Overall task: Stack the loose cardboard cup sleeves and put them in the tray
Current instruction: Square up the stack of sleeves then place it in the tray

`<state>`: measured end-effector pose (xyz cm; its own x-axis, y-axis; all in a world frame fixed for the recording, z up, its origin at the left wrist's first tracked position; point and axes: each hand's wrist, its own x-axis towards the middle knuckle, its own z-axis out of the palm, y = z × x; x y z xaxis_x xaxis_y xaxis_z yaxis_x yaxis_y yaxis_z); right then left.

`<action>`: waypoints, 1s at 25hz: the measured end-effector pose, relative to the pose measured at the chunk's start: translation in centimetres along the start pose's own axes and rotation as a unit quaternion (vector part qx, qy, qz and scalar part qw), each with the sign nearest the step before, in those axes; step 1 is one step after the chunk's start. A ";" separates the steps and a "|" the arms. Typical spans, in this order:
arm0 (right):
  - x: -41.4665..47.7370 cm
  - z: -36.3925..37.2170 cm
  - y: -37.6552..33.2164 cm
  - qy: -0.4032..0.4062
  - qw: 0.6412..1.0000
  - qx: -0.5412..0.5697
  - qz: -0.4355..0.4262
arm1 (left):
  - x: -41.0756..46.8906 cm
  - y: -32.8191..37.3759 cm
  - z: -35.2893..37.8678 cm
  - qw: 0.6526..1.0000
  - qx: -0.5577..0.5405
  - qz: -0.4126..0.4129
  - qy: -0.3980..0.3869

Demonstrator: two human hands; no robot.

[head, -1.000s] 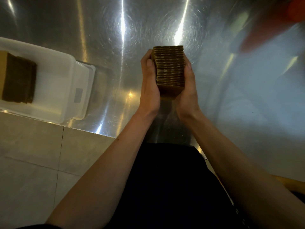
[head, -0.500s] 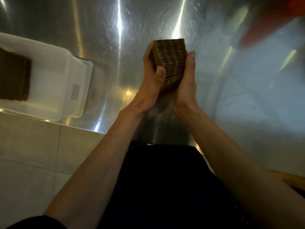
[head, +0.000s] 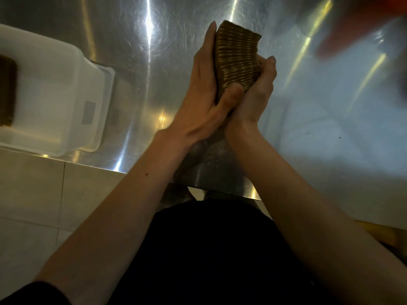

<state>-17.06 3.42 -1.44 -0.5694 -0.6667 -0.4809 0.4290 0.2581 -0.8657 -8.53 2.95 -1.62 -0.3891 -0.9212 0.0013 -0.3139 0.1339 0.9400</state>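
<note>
A thick stack of brown cardboard cup sleeves (head: 236,58) is held above the steel table, tilted, its ribbed edges facing me. My left hand (head: 204,93) presses its left side, thumb wrapped across the near end. My right hand (head: 257,91) cups the right side and underside, fingers curled up against it. A white plastic tray (head: 66,95) sits at the left on the table, apart from my hands. Inside it, at the frame's left edge, lies another brown stack of sleeves (head: 7,89), partly cut off.
The steel table (head: 154,73) has its near edge running below my wrists, with tiled floor (head: 33,194) beyond it at the lower left. A blurred red-orange shape (head: 356,25) sits at the top right. The tray overhangs close to the table's edge.
The stack has been lifted and tilted to the right. My left thumb has wrapped over its near end, and both hands have closed tighter around it. The view has shifted slightly right.
</note>
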 end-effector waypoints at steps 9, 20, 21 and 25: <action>0.0 -2.0 0.2 -0.229 0.965 -0.125 -0.041 | -0.8 -1.5 -5.6 0.983 0.096 0.011 -0.155; 2.7 -7.2 -4.0 -0.509 0.709 -0.439 -0.212 | -3.2 -0.3 -5.4 0.982 0.135 0.008 -0.135; 2.7 -7.2 -4.2 -0.505 0.709 -0.442 -0.217 | -3.2 -0.2 -5.5 0.980 0.140 0.008 -0.143; 2.7 -7.0 -4.4 -0.501 0.698 -0.465 -0.215 | -3.2 0.1 -5.8 0.977 0.131 0.000 -0.168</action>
<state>-25.42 5.42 0.13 0.4702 -0.8564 -0.2133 -0.5362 -0.0853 -0.8398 -2.31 3.81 0.49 -0.6370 -0.7557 -0.1520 -0.5081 0.2633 0.8200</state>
